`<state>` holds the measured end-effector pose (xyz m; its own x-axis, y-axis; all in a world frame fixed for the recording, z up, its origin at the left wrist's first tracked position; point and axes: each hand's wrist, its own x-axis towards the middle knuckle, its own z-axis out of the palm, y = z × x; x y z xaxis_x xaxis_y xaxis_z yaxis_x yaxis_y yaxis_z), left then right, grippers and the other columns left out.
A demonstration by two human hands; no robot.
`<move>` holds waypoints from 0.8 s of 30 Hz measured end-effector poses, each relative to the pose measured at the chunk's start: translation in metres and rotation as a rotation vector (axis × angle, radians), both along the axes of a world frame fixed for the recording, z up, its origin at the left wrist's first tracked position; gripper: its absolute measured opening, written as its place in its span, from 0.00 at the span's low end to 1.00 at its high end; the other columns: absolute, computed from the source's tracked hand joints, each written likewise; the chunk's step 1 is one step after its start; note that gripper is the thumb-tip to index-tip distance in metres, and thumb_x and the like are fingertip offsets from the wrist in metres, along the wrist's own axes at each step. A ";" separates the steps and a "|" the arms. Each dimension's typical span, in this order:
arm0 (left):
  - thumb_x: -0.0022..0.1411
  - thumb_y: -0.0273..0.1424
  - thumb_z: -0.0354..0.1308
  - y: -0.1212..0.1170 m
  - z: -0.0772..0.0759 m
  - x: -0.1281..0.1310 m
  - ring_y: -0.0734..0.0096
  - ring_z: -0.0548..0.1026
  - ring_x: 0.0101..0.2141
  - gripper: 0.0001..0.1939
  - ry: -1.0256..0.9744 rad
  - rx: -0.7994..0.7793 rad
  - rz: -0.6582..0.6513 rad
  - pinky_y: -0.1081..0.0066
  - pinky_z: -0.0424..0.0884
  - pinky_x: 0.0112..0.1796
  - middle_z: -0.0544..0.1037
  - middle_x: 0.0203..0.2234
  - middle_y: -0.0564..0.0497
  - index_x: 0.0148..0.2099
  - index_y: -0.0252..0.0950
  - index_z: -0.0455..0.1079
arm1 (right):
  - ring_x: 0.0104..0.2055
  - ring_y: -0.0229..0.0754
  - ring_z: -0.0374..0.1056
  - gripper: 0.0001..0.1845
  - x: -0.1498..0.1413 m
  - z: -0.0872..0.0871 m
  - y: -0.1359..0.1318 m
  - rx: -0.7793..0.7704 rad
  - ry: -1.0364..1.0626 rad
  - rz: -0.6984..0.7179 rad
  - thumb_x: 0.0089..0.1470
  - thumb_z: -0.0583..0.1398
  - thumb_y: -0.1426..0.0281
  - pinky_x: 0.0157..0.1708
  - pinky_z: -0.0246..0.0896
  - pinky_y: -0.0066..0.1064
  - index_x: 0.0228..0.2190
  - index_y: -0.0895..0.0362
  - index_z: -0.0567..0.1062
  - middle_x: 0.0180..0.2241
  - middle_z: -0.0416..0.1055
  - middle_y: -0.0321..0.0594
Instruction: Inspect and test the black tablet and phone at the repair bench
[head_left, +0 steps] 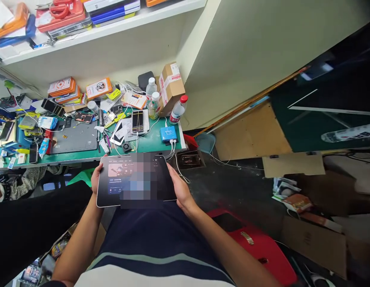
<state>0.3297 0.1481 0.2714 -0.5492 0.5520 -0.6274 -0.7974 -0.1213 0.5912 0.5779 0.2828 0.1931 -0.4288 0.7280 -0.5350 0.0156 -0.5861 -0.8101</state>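
Note:
A tablet (113,183) with a lit dark screen lies level between my two hands, just in front of the bench edge. My left hand (96,177) is closed around its left side. On the opposite side, my right hand (179,185) grips the edge, with the fingers mostly underneath and out of sight. Part of the screen is blurred out by a mosaic. Just beyond the tablet, on the green bench (155,139), are a phone (137,121) plugged into a white cable and a blue charging box (168,134) with cables running down over the edge.
Bottles, including one with a red cap (179,109), stand by a cardboard box (172,85). A grey work mat (74,137) and many small parts cover the bench's left. Above runs a loaded white shelf (113,30). A red stool (262,255) and cartons (315,241) are at lower right.

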 end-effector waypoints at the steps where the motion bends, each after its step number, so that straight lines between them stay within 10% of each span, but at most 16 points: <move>1: 0.72 0.33 0.52 0.001 0.001 0.001 0.51 0.81 0.51 0.26 0.000 0.009 -0.001 0.49 0.74 0.56 0.82 0.50 0.46 0.70 0.42 0.65 | 0.74 0.48 0.52 0.31 0.000 0.001 0.000 0.010 -0.006 0.001 0.61 0.61 0.45 0.76 0.39 0.48 0.60 0.45 0.76 0.68 0.64 0.31; 24: 0.69 0.38 0.55 0.012 0.024 0.017 0.43 0.70 0.64 0.25 0.068 0.186 -0.004 0.42 0.66 0.62 0.76 0.62 0.47 0.67 0.47 0.69 | 0.70 0.52 0.60 0.43 0.002 0.040 0.002 0.090 0.122 0.097 0.58 0.67 0.59 0.71 0.53 0.49 0.70 0.43 0.58 0.69 0.63 0.36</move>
